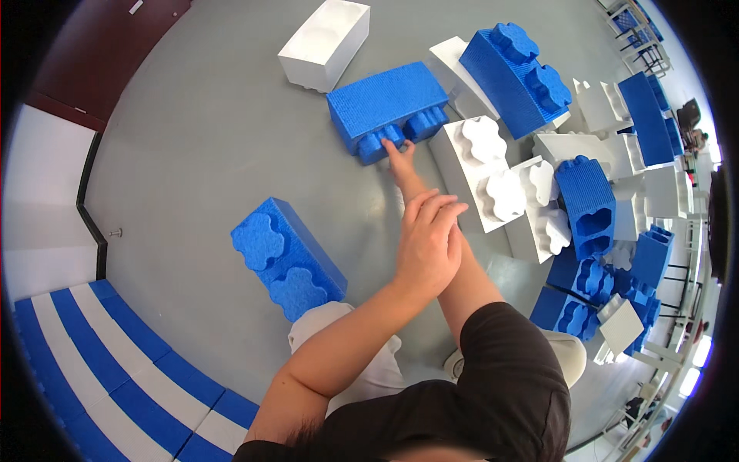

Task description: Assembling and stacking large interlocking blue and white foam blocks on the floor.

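My right hand (401, 160) reaches forward to a large blue foam building block (387, 96) lying on its side. Its fingers grip one of the studs on the block's near face. Across my right forearm lies my left hand (428, 245), fingers stretched out and holding no block. Closer to my legs, another blue block (302, 239) rests on the floor with its two lobed studs facing left. Right of my right hand, a white block (462, 165) shows two rounded studs. A plain-faced white block (325, 40) sits beyond the gripped one.
A tilted blue block (504, 81) leans on white ones at the far right. Several blue and white blocks are heaped along the right side, including one with hollow openings (589, 204). Blue-and-white striped blocks (138, 377) form a low surface at lower left. A dark red cabinet (100, 54) stands far left.
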`<state>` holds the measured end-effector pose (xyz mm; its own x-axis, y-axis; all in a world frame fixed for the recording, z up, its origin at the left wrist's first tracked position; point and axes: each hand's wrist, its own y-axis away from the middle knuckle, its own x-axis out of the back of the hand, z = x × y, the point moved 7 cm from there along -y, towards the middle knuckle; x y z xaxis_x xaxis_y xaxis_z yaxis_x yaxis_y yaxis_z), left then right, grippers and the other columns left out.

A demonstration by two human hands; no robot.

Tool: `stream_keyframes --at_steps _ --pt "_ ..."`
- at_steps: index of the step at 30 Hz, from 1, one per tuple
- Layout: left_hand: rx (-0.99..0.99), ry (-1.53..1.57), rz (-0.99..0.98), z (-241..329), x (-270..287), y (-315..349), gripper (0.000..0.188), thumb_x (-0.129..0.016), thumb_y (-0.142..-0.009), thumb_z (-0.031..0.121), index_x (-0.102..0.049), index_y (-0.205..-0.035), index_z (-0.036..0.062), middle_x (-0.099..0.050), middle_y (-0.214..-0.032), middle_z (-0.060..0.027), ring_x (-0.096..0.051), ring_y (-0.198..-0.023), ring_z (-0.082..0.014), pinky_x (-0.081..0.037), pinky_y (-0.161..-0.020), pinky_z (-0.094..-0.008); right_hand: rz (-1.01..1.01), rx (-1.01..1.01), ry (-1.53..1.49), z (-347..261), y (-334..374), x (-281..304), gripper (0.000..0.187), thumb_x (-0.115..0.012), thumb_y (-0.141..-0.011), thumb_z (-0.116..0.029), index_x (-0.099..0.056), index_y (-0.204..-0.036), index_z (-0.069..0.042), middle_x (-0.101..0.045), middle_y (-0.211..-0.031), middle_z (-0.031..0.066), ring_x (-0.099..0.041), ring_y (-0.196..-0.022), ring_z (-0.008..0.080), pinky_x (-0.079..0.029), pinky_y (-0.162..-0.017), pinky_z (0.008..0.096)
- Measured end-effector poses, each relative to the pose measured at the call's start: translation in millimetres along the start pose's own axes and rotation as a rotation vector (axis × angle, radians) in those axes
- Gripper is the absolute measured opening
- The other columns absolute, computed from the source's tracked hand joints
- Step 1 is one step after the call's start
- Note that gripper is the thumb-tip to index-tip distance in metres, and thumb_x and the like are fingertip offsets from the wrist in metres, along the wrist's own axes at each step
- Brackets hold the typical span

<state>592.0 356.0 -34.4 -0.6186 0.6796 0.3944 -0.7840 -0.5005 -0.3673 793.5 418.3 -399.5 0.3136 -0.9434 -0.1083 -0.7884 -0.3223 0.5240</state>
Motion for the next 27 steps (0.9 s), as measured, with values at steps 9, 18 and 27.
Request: stream_keyframes --at_steps 9,18,27 --pt "-0.002 0.006 -0.064 -6 -5 5 0.025 -0.059 -0.089 -0.003 -0.067 -0.112 0.0021 -0.063 -0.12 -0.0154 -0.052 -0.121 -0.0384 -0.045 -0.102 -0.0468 -0.06 0.142 0.049 38 80 18 0.083 -0.081 -0.079 -0.037 -0.029 -0.141 -0.016 -0.047 -0.131 0.0151 -0.047 -0.119 0.0277 -0.043 -0.097 0.0417" --pt "-0.013 -0.004 -0.079 0 -18 12 0.023 -0.062 -0.088 0.0 -0.067 -0.11 0.0031 -0.062 -0.12 -0.0149 -0.052 -0.12 -0.0378 -0.043 -0.102 -0.0472 -0.098 0.586 1.11 -79 223 20 0.071 -0.087 -0.068 -0.037 -0.055 -0.126 -0.011 -0.05 -0.135 0.0185 -0.045 -0.125 0.0389 -0.038 -0.107 0.049" --pt "-0.033 0.045 -0.038 13 -38 11 0.025 -0.065 -0.082 0.0 -0.068 -0.107 0.0031 -0.06 -0.12 -0.0121 -0.049 -0.123 -0.0346 -0.042 -0.104 -0.0471 -0.458 0.841 1.181 -12 313 -48 0.072 -0.087 -0.062 -0.029 -0.058 -0.124 -0.008 -0.04 -0.141 0.0253 -0.033 -0.134 0.0466 -0.028 -0.111 0.0588"
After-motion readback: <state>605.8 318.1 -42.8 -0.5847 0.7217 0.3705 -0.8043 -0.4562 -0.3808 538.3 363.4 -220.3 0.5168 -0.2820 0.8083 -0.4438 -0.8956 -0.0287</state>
